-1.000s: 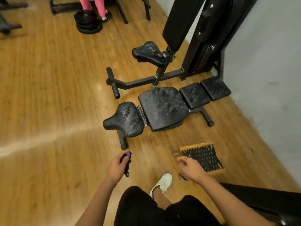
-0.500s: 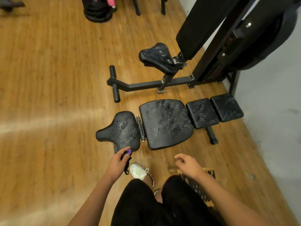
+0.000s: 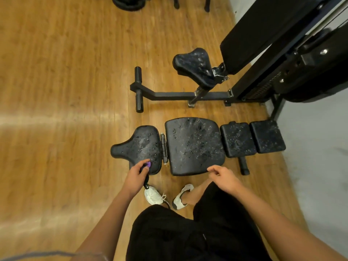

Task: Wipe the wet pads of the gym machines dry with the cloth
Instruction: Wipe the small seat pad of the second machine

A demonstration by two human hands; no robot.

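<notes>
A low black bench lies on the floor in front of me, its pads beaded with water: a saddle-shaped seat pad (image 3: pixel 139 146), a large back pad (image 3: pixel 194 146) and two small square pads (image 3: pixel 238 139) (image 3: pixel 267 136). Behind it a raised wet seat pad (image 3: pixel 194 65) belongs to a cable machine. My left hand (image 3: pixel 136 178) grips a small black object with a purple tip (image 3: pixel 147 165) over the seat pad's near edge. My right hand (image 3: pixel 223 177) hangs loosely curled and holds nothing, just in front of the back pad. No cloth is in view.
The cable machine's black frame and upright back pad (image 3: pixel 250 34) rise at the right against a grey wall (image 3: pixel 320 166). Its floor bar with foot rollers (image 3: pixel 139 91) lies behind the bench. Weight plates (image 3: pixel 128 2) sit at the top edge. My white shoes (image 3: pixel 154 194) stand close to the bench.
I have stepped up to the bench, which now lies directly under my hands. The wooden mat that lay on the floor near my right hand is out of sight.
</notes>
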